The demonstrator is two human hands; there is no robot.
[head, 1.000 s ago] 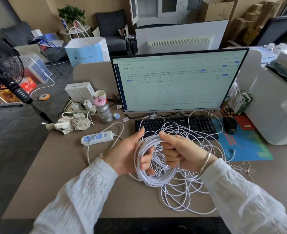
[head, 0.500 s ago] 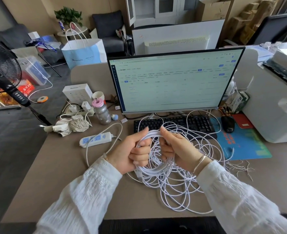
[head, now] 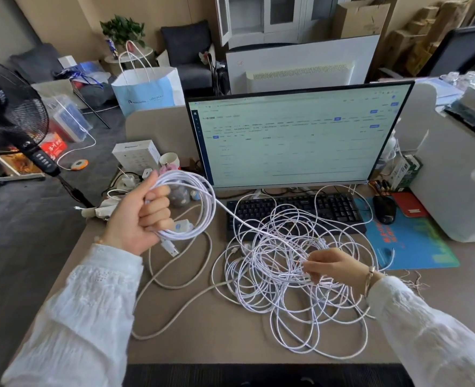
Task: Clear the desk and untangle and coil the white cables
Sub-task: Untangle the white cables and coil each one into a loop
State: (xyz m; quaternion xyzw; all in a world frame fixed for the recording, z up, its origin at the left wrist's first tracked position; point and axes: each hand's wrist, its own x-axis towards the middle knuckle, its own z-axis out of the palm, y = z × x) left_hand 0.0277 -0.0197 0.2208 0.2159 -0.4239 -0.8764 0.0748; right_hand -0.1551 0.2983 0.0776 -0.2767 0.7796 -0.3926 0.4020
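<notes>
Cables half coiled over our desk (head: pixel 258 350).
Our left hand (head: pixel 140 216) grips the coil (head: pixel 202 202); our right hand (head: pixel 334 266) pinches a strand in the tangle (head: pixel 295 289), which overlaps the keyboard (head: pixel 295 210) below the monitor (head: pixel 295 138).

We cannot read the blurred text on the monitor (head: pixel 297 135). The bottle (head: pixel 179 194) hides behind the coil (head: pixel 200 208) and left hand (head: pixel 138 216). The fan (head: pixel 10 113) and printer (head: pixel 465 174) are cut off by the edges.
</notes>
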